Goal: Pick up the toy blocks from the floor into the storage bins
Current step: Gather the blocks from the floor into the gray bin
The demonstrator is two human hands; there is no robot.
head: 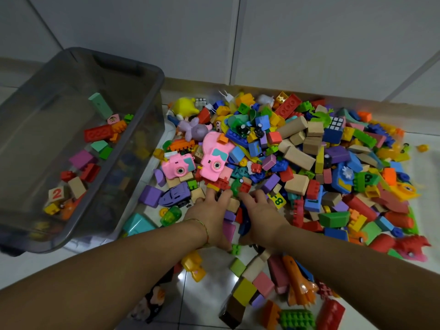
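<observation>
A wide heap of coloured plastic and wooden toy blocks (297, 153) covers the white tiled floor. Both my hands lie side by side on its near edge. My left hand (212, 210) rests palm down with fingers spread over small red and wooden blocks. My right hand (260, 210) lies palm down beside it, its fingers reaching over a red block and a green piece. Neither hand plainly grips anything. A smoky transparent storage bin (133, 148) stands tilted at the left, holding several blocks on its bottom.
Two pink toy cameras (178, 166) and a purple toy car (175, 195) lie between the bin and my hands. Loose blocks (252, 279) and an orange rocket (298, 282) sit under my right forearm. White cabinet doors (309, 44) close off the back.
</observation>
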